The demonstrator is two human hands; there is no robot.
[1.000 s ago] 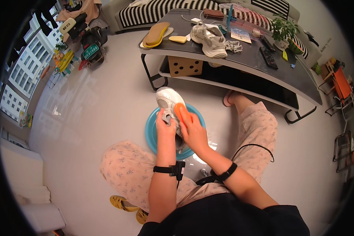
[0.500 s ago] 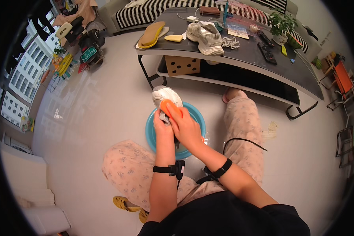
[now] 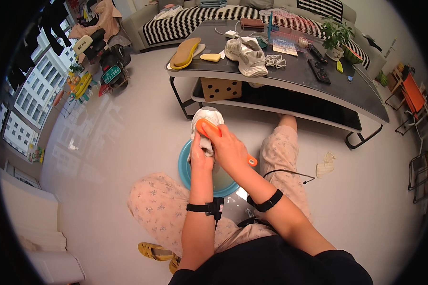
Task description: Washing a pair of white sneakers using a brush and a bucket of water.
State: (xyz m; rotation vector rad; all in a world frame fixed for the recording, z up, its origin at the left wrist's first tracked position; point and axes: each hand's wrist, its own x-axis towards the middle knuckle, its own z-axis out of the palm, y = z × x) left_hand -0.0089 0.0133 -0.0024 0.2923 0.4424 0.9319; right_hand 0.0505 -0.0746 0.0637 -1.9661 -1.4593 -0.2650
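A white sneaker (image 3: 208, 113) is held above a blue basin (image 3: 183, 175) that stands on the floor between my legs. My left hand (image 3: 200, 154) is closed around the shoe's opening from below. In my right hand (image 3: 229, 151) is an orange-handled brush (image 3: 209, 127), pressed to the upper of the shoe; its bristles are hidden from view. The brush's handle end sticks out past my wrist side, to the right. Murky water shows in the basin beneath my hands.
Ahead stands a dark coffee table (image 3: 290, 78) bearing another sneaker (image 3: 247, 57), insoles (image 3: 185, 53), white shoelaces (image 3: 276, 61), a remote (image 3: 318, 71) and a potted plant (image 3: 336, 35). Yellow slippers (image 3: 156, 251) lie at lower left. A parked scooter (image 3: 110, 61) stands at far left.
The sneaker and both hands have shifted slightly right, and the brush handle now lies at a flatter angle across the shoe. My right leg has shifted inward. The view has tilted up a little.
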